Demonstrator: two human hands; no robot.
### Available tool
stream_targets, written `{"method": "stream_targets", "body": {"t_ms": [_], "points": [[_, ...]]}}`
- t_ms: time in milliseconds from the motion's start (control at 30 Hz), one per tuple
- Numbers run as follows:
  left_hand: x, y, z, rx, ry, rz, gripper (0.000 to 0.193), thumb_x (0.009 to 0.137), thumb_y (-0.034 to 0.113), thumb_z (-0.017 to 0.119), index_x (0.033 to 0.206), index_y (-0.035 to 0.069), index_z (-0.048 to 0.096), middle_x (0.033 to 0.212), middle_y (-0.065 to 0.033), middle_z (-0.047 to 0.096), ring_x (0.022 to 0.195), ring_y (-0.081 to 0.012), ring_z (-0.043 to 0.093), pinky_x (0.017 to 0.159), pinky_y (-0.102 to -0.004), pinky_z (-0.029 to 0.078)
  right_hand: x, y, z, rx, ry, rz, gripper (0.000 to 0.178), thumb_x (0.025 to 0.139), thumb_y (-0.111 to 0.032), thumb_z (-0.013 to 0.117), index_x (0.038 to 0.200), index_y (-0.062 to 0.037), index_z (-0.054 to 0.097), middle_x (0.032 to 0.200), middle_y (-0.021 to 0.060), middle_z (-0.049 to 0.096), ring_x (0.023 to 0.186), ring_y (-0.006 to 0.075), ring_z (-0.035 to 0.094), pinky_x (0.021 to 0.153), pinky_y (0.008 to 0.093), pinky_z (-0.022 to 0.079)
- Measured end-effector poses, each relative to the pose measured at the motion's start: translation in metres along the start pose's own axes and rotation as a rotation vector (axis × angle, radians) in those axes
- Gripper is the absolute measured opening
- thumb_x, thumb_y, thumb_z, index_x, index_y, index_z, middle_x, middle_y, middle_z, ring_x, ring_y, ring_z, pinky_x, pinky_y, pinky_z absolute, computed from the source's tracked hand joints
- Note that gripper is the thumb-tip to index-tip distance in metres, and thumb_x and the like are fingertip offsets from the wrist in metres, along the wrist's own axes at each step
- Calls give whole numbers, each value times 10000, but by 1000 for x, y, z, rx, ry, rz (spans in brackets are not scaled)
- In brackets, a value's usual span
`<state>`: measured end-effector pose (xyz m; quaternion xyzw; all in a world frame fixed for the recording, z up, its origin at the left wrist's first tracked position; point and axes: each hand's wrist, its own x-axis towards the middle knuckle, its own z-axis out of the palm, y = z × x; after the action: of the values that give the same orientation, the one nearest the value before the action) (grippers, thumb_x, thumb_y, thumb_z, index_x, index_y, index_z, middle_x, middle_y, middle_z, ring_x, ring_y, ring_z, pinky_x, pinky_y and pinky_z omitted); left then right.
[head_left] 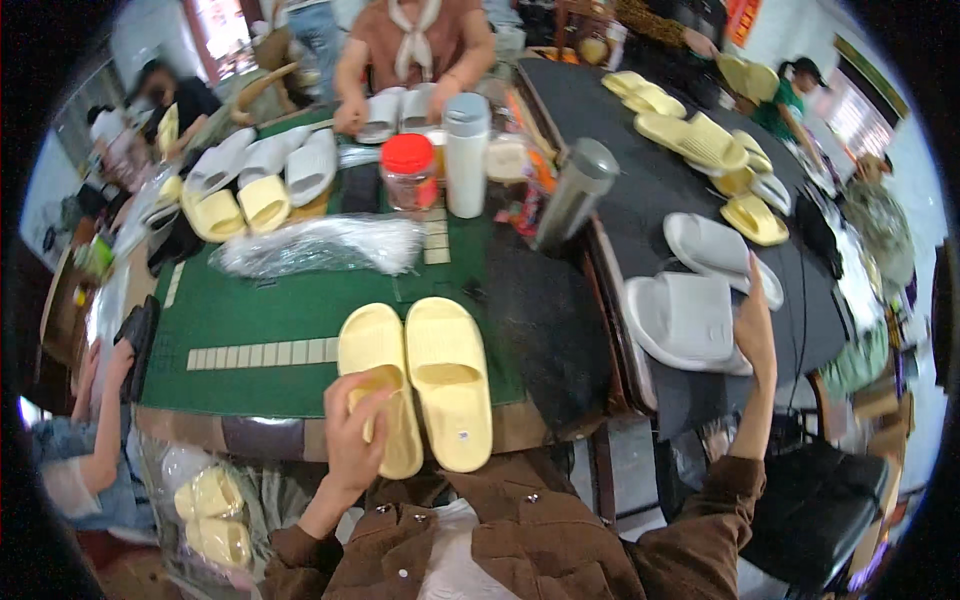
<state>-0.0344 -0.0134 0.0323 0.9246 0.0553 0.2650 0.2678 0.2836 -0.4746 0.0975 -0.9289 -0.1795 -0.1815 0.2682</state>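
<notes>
My L hand is clamped on the L yellow slipper, fingers bent over its inner side nr the strap opening, wrist coming up from below. It's smooth, matte, foam-like stuff w/ a ribbed strap & rounded toe pointing far. The R yellow slipper lies just beside it, same shape, w/ a small pale sticker nr the heel. Both sit at the near edge of the green mat, heels reaching past it. My R hand is well apart, arm stretched out to the right over the dark table, fingers extended far-ward by the near grey slipper & far grey slipper, both smooth & thick-soled; can't tell if it grips either. Farther off on the mat: crinkly clear plastic bags, a red-lidded jar, a white bottle w/ a grey cap; a metallic tumbler stands btwn mat & R table.
</notes>
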Motion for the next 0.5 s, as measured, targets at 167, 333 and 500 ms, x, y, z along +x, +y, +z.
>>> {"method": "stream_targets", "body": {"t_ms": [167,333,500], "points": [[-18,7,3,-24,-114,-71,467,820,30,655,1275,117,597,1299,-206,451,1217,-406,434,1032,-474,370,11,-28,5,14,-57,-88,662,848,-43,620,1468,-83,390,1436,180,481,1319,315,465,1057,382,381],[-22,1,18,40,-231,-49,611,830,124,694,1406,176,496,1412,-254,363,1288,-446,376,1084,-512,318,16,-37,10,93,-108,-86,419,894,9,487,1298,-39,591,1269,167,616,1189,288,581,997,357,430],[-18,3,24,85,-298,-33,637,857,217,687,1444,189,441,1430,-290,314,1320,-477,324,1090,-527,301,9,-52,6,160,-145,-43,371,835,61,526,1173,-21,655,1160,102,679,1076,182,618,931,298,443]]}}
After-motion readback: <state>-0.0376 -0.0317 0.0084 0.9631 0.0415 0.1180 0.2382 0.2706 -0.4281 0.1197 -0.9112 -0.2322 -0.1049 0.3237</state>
